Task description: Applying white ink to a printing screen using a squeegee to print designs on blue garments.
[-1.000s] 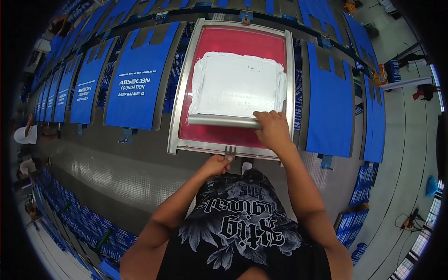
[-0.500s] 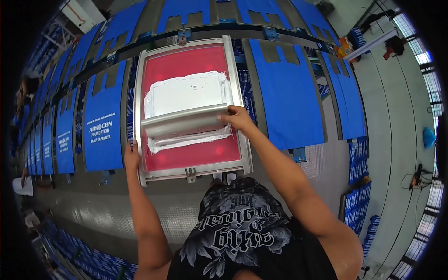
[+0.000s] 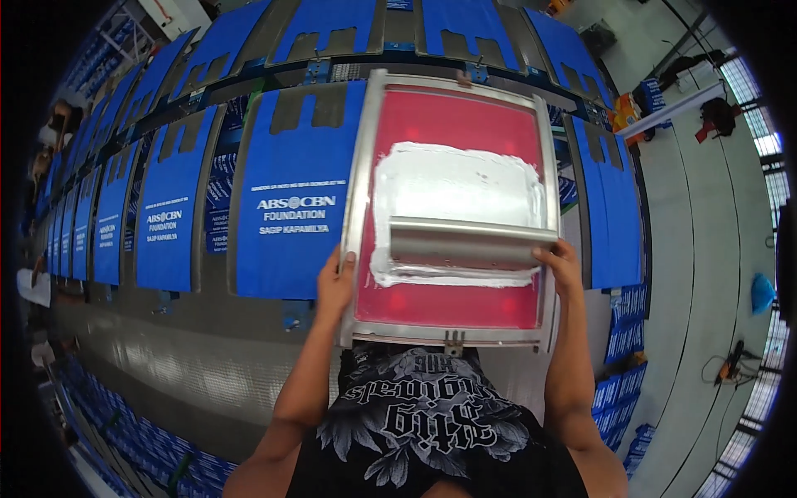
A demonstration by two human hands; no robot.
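A silk-screen frame (image 3: 360, 207) with silver metal bars and red mesh (image 3: 452, 112) is in front of me, tilted a little. White ink (image 3: 461, 187) covers a rough rectangle of the mesh. Across its lower part lies a metal squeegee (image 3: 465, 245). My left hand (image 3: 335, 286) grips the frame's left bar, thumb over it. My right hand (image 3: 563, 266) is closed at the right bar, its thumb against the squeegee's right end; some of its fingers are hidden. Left of the frame lies a blue fabric bag (image 3: 286, 178) with a white print, flat on its board.
More blue bags on boards stretch leftward in a row, and another row (image 3: 324, 33) runs behind. An unprinted blue bag (image 3: 613, 207) lies to the right. Stacks of blue bags (image 3: 610, 398) stand at lower right. A cable (image 3: 735, 365) lies on the floor. Other people are at far left.
The frame has moved right, from the neighbouring board, with the squeegee on it. The bag it covered now shows with a white print. My right hand has shifted to the frame's bar.
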